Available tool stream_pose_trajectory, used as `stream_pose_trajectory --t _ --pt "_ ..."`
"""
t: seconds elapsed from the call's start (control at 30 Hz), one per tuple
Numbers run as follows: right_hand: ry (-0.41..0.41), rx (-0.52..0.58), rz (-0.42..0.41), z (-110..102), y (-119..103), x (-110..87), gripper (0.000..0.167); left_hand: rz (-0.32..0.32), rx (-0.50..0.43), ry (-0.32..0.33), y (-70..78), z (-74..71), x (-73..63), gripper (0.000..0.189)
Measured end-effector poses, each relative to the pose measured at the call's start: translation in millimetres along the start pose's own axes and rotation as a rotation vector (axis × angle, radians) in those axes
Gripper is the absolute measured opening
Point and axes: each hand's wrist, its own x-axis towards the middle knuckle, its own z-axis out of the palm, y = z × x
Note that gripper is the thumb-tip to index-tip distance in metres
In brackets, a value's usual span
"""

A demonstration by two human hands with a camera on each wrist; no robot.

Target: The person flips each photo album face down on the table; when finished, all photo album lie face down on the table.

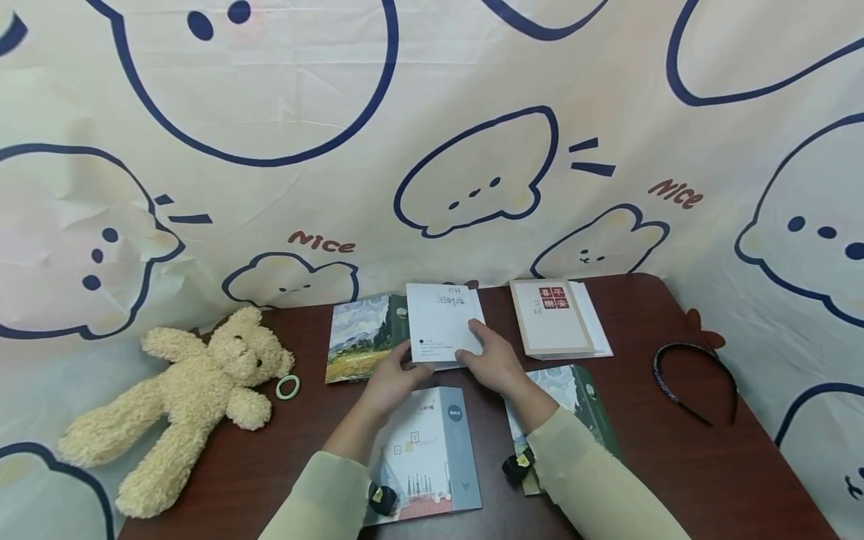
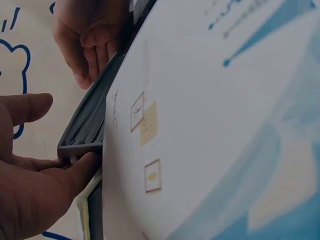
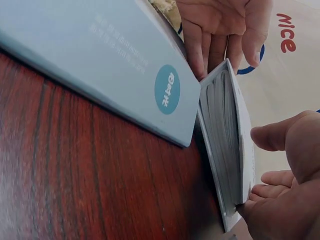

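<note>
A white book (image 1: pixel 439 319) with a printed cover lies at the back middle, overlapping a landscape-covered green book (image 1: pixel 367 337). My left hand (image 1: pixel 397 379) touches its near left corner; in the left wrist view the thumb (image 2: pixel 37 107) stands apart from the cover. My right hand (image 1: pixel 496 356) is at the near right side, its fingers (image 3: pixel 272 187) against the corner and its thumb close above the cover. The page edges (image 3: pixel 220 120) face me in the right wrist view. Below the hands lies a blue and white book (image 1: pixel 421 457).
Right of the hands lies a cream book (image 1: pixel 550 319) over a white one. Another green book (image 1: pixel 594 405) is partly under the right forearm. A headband (image 1: pixel 661 379) lies far right, a plush bear (image 1: pixel 196 394) and green ring (image 1: pixel 287 387) left. A patterned cloth (image 1: pixel 472 172) hangs behind.
</note>
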Motion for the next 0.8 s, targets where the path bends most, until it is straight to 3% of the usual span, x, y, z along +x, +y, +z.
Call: stream_pose_trajectory --t 0.37,0.8 --pt "-0.014 0.100 0.028 4.8 -5.9 -0.4 0.068 0.048 0.057 0.052 9.5 -11.0 -8.5 0.067" --pt "-0.011 0.192 0.047 9.1 -10.8 -4.0 0.065 0.119 0.022 0.083 18.4 -15.3 -11.2 0.058"
